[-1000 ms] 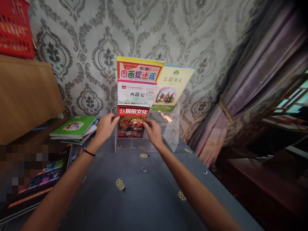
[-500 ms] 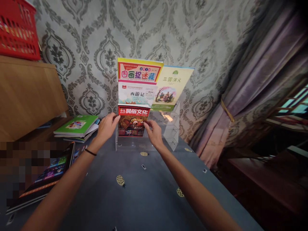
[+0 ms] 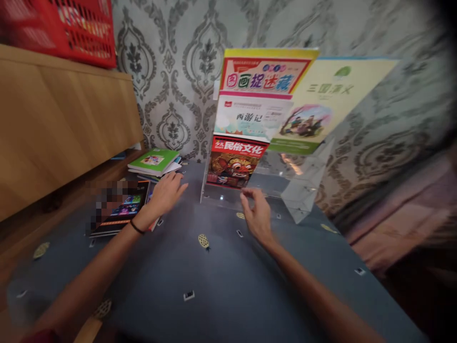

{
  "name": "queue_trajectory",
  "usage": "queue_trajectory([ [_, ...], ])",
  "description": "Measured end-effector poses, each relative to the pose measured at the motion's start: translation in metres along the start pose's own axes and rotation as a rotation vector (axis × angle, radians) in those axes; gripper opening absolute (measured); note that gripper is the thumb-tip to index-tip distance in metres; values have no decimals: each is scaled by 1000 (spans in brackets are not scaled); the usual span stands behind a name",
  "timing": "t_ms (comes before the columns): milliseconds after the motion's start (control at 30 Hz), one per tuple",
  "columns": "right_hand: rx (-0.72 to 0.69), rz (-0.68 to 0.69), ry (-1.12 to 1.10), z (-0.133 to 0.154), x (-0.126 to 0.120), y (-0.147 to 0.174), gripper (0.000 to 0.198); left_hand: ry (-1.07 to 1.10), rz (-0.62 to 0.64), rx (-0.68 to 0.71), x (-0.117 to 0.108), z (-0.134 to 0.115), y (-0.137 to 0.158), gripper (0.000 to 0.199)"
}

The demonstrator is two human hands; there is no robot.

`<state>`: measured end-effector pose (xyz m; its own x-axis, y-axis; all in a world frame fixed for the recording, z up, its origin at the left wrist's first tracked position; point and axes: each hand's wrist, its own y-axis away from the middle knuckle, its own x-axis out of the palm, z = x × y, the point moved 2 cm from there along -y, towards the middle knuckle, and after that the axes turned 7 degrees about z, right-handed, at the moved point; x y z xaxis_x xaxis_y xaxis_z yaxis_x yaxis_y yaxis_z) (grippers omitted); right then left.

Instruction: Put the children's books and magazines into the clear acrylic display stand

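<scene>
While red book [image 3: 233, 164] stands just beyond right hand [image 3: 258, 214] | half-curled, empty | left hand [image 3: 166, 193]: loosely spread, empty

Free to pass low over the table [image 3: 224, 267] between left hand [image 3: 164, 194] and right hand [image 3: 258, 215], as far as the rack [image 3: 303, 193]. Blocked there by propped books [image 3: 244, 116], with the wall [image 3: 173, 105] behind. Hemmed in at left by the green book [image 3: 152, 162], the black book [image 3: 130, 206] and the cabinet [image 3: 71, 128].

I saw patterned grey wallpaper [image 3: 171, 28] at twelve o'clock, a wooden cabinet [image 3: 71, 119] at ten, a mauve curtain [image 3: 400, 228] past three, a blue table [image 3: 232, 286] at six.
</scene>
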<state>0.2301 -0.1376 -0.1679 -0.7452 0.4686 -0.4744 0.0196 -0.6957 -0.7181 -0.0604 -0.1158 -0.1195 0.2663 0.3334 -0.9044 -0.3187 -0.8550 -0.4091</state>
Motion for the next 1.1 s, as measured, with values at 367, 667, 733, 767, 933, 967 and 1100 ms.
queue_trajectory([
  [367,-186,466,-26,20,30,57,23,-194,380,-487,-19,146,109,60],
  [667,-246,495,31,20,31,59,26,-186,455,-551,-15,143,134,66],
  [733,-258,500,33,20,32,59,26,-188,437,-528,-15,140,137,66],
  [767,-261,500,34,20,32,59,26,-189,424,-511,-15,138,140,66],
  [933,-274,499,40,21,31,59,25,-217,392,-411,-13,117,156,65],
  [967,-277,503,39,22,31,59,25,-221,378,-378,-12,111,159,65],
  [1100,-286,515,35,23,31,59,26,-214,308,-194,-6,75,172,65],
])
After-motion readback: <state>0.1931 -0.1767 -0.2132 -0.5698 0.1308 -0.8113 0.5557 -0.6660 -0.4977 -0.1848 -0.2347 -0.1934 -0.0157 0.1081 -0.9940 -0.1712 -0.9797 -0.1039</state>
